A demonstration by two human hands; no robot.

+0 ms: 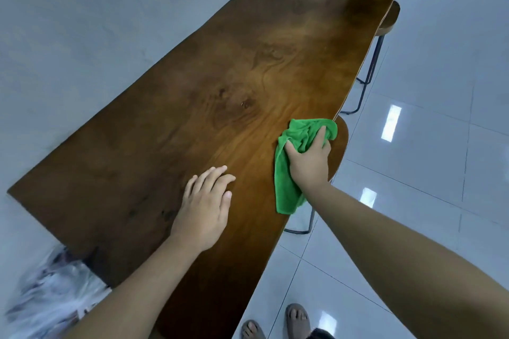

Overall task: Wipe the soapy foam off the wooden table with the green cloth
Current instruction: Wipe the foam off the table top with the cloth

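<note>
A long dark wooden table [209, 85] runs from the lower left to the upper right. My right hand [309, 164] grips a bunched green cloth [286, 184] at the table's right edge, with part of the cloth hanging down past the edge. My left hand [205, 206] lies flat on the tabletop, fingers slightly apart, holding nothing. No soapy foam shows on the wood; the surface looks shiny and bare.
A wooden stool [341, 143] with black metal legs stands tucked under the table's right edge, and another stool [391, 18] stands farther back. Glossy white floor tiles [413, 146] lie to the right. A blurred plastic bag [49, 297] sits at the lower left. My sandalled feet [278, 322] are below.
</note>
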